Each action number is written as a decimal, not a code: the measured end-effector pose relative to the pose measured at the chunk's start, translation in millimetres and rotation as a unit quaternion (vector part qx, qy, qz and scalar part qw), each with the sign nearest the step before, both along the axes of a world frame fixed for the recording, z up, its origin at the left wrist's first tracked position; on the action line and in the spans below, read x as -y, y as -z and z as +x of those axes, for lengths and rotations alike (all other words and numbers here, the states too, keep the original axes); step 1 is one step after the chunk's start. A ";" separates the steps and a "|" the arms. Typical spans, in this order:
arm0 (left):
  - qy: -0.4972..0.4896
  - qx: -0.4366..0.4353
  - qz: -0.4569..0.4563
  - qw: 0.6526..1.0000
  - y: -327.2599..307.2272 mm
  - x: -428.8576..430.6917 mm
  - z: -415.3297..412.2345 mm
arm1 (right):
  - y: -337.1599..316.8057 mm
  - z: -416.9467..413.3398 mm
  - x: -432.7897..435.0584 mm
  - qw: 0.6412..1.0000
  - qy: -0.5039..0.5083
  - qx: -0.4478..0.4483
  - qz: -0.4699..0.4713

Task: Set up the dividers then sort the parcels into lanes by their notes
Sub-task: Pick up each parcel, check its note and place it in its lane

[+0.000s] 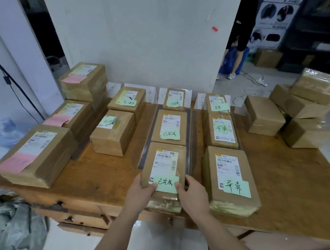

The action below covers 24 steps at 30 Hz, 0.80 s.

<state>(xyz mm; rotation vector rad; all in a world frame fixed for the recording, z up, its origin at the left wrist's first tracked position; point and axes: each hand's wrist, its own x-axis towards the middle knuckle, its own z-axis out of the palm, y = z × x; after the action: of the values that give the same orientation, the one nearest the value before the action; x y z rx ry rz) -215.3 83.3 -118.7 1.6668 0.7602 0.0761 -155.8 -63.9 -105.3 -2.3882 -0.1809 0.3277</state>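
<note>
A brown parcel [165, 165] with a white label and a green note lies at the near end of the middle lane. My left hand [144, 187] grips its near left corner and my right hand [190, 191] grips its near right corner. Two more green-noted parcels [169, 127] sit beyond it in that lane. Dark strip dividers [188, 126] run along the lane's sides. The right lane holds three green-noted parcels, the nearest one [230, 179] beside my right hand. Left of the middle lane stand two parcels [112, 133], and pink-noted parcels [36, 155] line the far left.
Several parcels with no note showing are heaped [307, 109] at the table's right side. White lane cards [151, 95] lean against the wall behind the lanes. The wooden table's [286, 183] near edge lies under my wrists. A person stands at the back right [240, 41].
</note>
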 end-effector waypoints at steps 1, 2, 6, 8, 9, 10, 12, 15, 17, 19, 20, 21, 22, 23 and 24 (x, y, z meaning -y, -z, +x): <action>0.007 -0.005 0.022 1.000 1.2 -0.7 1.0 | -0.3 -0.4 -0.7 1.000 -0.001 0.011 -0.005; 0.019 -0.012 0.052 0.998 2.0 -1.5 2.4 | -1.0 -0.8 -1.4 1.000 -0.005 0.022 -0.012; 0.092 -0.056 0.244 0.964 -0.8 -5.2 7.3 | -5.6 -1.1 0.3 0.996 -0.027 0.068 -0.041; 0.115 -0.038 0.308 0.944 -7.1 -4.7 10.1 | -8.1 -0.4 1.4 0.995 -0.040 0.084 -0.048; 0.125 -0.025 0.334 0.934 -10.9 -4.3 12.2 | -9.9 0.4 2.0 0.993 -0.047 0.091 -0.050; 0.135 -0.016 0.358 0.924 -15.3 -3.6 15.2 | -13.2 1.3 3.0 0.992 -0.054 0.099 -0.050; 0.163 -0.007 0.404 0.900 -26.0 -0.6 23.0 | -21.1 5.7 7.4 0.989 -0.071 0.122 -0.040; 0.202 -0.008 0.467 0.861 -45.2 9.7 37.8 | -36.0 14.4 21.5 0.983 -0.081 0.160 -0.041; 0.215 -0.003 0.495 0.842 -59.0 18.8 48.5 | -45.1 22.5 33.8 0.980 -0.071 0.174 -0.068; 0.234 0.004 0.525 0.818 -72.0 29.6 60.5 | -52.5 33.4 48.7 0.974 -0.056 0.193 -0.103; 0.246 0.008 0.542 0.804 -78.3 36.4 66.9 | -55.5 39.7 56.9 0.970 -0.050 0.200 -0.125; 0.256 0.015 0.553 0.793 -85.2 43.8 73.1 | -58.6 46.5 65.7 0.966 -0.047 0.204 -0.149; 0.262 0.022 0.557 0.788 -91.1 52.3 79.3 | -61.3 53.2 75.0 0.962 -0.047 0.211 -0.169; 0.265 0.031 0.556 0.787 -96.4 61.5 85.4 | -64.2 59.3 84.8 0.958 -0.044 0.217 -0.180; 0.268 0.041 0.555 0.787 -100.9 71.4 91.5 | -66.6 65.4 95.0 0.956 -0.039 0.223 -0.186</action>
<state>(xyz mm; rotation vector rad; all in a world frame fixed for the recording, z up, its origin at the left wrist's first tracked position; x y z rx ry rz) -123.8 11.9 -17.8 2.9310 0.0667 0.2226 -90.4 -158.9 -38.7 -2.8053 -0.4558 -0.1676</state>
